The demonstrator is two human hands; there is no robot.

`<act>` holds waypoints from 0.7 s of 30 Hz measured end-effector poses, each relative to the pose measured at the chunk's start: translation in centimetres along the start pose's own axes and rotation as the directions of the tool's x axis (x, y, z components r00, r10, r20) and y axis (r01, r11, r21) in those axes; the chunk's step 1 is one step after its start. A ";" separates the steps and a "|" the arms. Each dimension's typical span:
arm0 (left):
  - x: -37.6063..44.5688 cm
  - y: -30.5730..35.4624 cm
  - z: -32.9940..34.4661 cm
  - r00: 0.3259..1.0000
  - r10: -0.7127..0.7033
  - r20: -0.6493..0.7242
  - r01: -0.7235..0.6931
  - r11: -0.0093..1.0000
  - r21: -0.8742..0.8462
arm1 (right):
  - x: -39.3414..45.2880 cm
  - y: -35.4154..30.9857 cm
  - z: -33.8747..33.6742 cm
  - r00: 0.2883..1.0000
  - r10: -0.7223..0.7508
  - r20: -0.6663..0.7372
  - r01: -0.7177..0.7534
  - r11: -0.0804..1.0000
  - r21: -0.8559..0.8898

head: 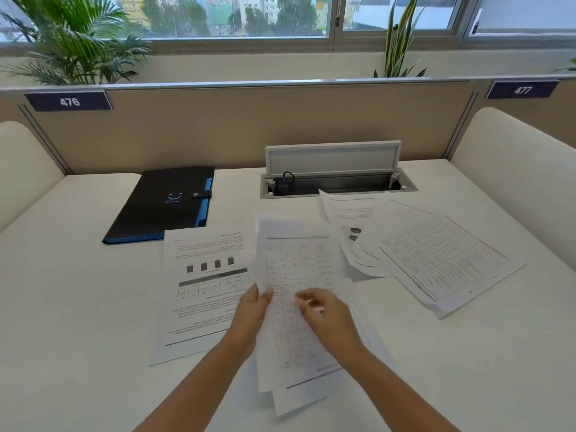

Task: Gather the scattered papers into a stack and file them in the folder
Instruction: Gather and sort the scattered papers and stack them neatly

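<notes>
A small bundle of table-printed sheets [296, 263] is lifted, blurred, in the middle of the white desk [78, 291]. My left hand [251, 310] holds its left edge, thumb on top. My right hand [324, 313] pinches the sheets from the right with curled fingers. A sheet with bar charts [202, 291] lies flat just left of them. Further right lie a curled text sheet [349, 219] and a sheet with a dense table [442, 260], overlapping. The black folder with blue edging [162, 207] lies closed at the back left, snap strap fastened.
An open cable box [336, 182] with its lid up sits at the back centre. A beige partition [218, 129] closes off the far edge. Rounded cream dividers [514, 169] stand at both sides. Plants and windows are behind.
</notes>
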State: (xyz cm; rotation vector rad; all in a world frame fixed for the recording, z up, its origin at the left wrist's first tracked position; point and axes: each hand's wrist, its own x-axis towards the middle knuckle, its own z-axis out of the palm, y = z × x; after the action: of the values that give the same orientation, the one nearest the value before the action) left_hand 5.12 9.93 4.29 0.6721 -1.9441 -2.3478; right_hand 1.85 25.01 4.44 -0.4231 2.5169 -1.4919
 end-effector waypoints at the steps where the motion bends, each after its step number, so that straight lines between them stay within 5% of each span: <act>1: 0.1 0.5 -0.5 1.000 0.008 0.014 -0.008 1.000 -0.022 | 0.3 0.4 -0.6 0.996 0.008 -0.094 -0.009 1.000 -0.009; 4: 0.2 1.9 -1.8 0.997 0.045 0.069 -0.042 0.998 -0.042 | 1.5 1.5 -3.0 0.959 0.079 -0.273 -0.086 0.996 -0.012; 7: 0.3 2.9 -2.0 0.989 0.104 0.108 -0.093 0.990 -0.102 | 2.4 1.3 -5.8 0.964 0.214 -0.160 -0.179 0.961 0.210; 9: 0.2 3.4 -1.5 0.979 0.172 0.113 -0.157 0.979 -0.133 | 2.6 0.9 -7.2 0.984 0.143 -0.108 -0.099 0.936 0.339; 15: 0.5 4.4 0.9 0.929 0.357 0.096 -0.351 0.934 -0.070 | 2.9 -0.5 -8.8 0.945 -0.046 -0.324 0.178 0.902 0.392; 21: 0.9 3.4 1.5 0.921 0.379 0.090 -0.384 0.923 0.036 | 2.5 1.6 -8.1 0.946 -0.013 -0.323 0.136 0.923 0.360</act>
State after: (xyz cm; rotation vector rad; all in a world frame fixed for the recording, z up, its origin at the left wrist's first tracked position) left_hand 2.91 10.29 7.37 0.1735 -1.9589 -2.1177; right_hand -3.12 31.58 6.85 -0.2338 2.3586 -2.1748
